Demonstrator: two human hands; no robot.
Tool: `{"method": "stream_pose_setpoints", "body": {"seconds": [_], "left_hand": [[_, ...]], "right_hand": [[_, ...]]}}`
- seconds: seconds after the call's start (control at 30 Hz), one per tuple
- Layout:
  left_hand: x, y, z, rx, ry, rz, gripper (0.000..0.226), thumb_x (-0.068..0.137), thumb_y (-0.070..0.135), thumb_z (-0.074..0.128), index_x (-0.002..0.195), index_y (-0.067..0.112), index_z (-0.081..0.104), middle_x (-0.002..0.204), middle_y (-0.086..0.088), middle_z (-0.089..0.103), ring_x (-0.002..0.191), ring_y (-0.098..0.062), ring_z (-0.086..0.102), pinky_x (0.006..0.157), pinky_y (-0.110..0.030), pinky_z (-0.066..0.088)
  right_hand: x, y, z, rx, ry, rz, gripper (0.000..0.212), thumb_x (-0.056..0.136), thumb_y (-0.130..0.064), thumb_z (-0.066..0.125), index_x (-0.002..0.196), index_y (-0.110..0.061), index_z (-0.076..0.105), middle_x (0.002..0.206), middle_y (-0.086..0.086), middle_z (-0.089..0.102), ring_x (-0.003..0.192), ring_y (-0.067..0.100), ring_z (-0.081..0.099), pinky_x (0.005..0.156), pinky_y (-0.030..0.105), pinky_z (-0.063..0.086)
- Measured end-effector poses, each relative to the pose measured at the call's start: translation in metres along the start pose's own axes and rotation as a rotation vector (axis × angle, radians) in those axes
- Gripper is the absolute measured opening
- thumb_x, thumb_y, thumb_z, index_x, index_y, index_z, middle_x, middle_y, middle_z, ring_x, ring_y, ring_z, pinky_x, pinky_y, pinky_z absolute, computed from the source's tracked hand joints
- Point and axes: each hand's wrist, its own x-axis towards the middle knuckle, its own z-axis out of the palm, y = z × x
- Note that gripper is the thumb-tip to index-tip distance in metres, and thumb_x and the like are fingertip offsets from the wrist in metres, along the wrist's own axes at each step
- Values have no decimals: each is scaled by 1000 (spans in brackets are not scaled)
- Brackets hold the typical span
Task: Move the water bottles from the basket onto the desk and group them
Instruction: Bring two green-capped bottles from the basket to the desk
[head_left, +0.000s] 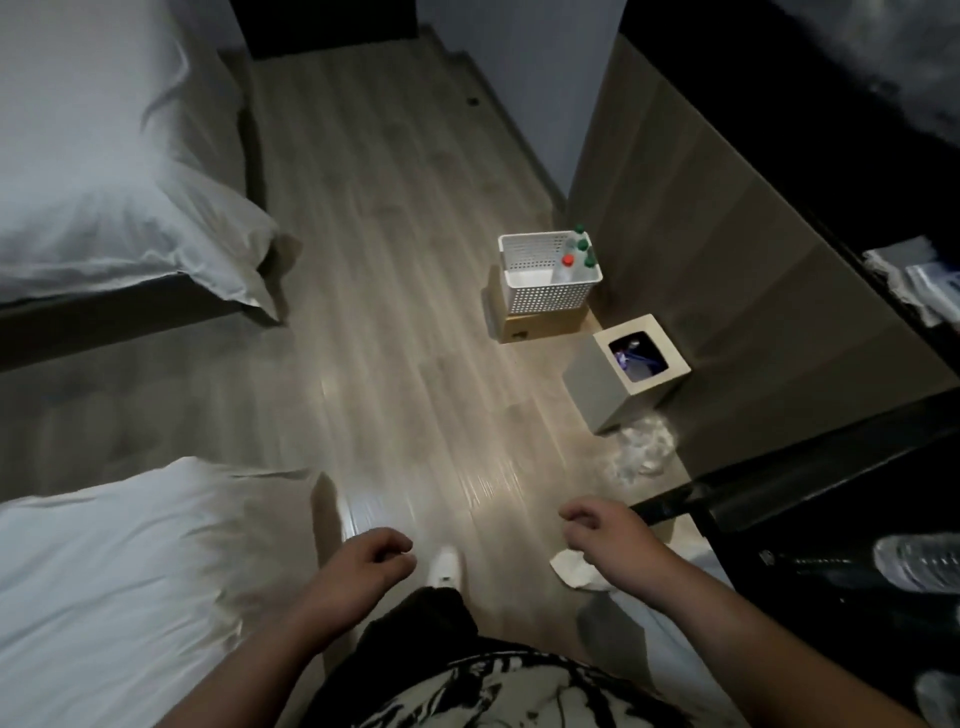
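Dim bedroom, with a pale wood-laminate floor (395, 312) running between the beds and the desk.

- Left hand (371, 558): held low over the floor, fingers loosely curled, nothing gripped.
- Right hand (605, 530): likewise slack and empty, fingers loosely curled, nothing pinched. Both hands are well apart from the task's things.
- A crumpled white paper scrap (574, 569) is seen on the floor just under the right hand. A white shoe tip (445, 564) shows between the hands.
- At the lower right edge a clear ribbed plastic water bottle (917, 566) is seen lying on a dark desk surface (821, 608). It is judged to be one already carried over. A paler shape below it is too blurred to be named.
- Further out, a grey square waste bin with a cream rim (626, 374) stands by the desk's wooden side panel (727, 249), with crumpled clear plastic wrap (641, 452) beside its base.
- Past the bin, a white perforated plastic basket (540, 299) is set on a flat brown cardboard box (540, 325), near the panel.
- Clear water bottles with coloured caps (566, 270) stand upright at the basket's right end. Three green caps and one red are counted.
- Two beds with white linen (104, 156) are noted along the left.

Progress is judged as partial. At least one bottle appears to be out and about four are left in the basket. No grouping on the desk can be confirmed.
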Motion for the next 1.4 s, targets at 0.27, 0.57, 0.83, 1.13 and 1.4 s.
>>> {"method": "stream_pose_setpoints", "body": {"seconds": [0.27,0.57,0.83,1.13,1.4], "left_hand": [[113,100,-51,127,-137,197,13,87,26,64,100,22,66,78,7,62,67,-1,56,63,-15,43],[207,195,-65,-22,-80,221,13,85,24,66,97,25,66,90,-5,64,82,-14,59,88,-41,52],[270,255,-104,70,21,158,12,88,20,63,100,22,65,80,3,61,73,-6,57,72,-17,46],[305,269,-152,-102,146,46,17,81,25,65,97,18,66,71,6,56,72,-9,55,79,-30,48],[401,300,-213,-125,93,-18,18,79,26,69,96,20,68,86,6,68,85,-9,63,88,-35,49]], "right_hand": [[50,-49,-27,122,145,27,14,88,-18,64,94,-31,66,93,-6,67,87,11,63,89,36,52],[120,-52,-72,168,125,116,14,89,-15,62,86,-28,65,99,-3,70,89,11,64,86,34,51],[242,-136,-153,97,46,-27,13,91,-14,61,91,-26,63,87,-7,64,74,1,57,69,14,43],[349,-259,-215,45,-2,-182,9,90,-14,63,89,-22,65,84,-8,65,78,7,59,82,29,49],[431,-285,-239,49,24,-79,10,90,-12,63,84,-18,66,72,-9,62,66,2,54,69,20,42]]}}
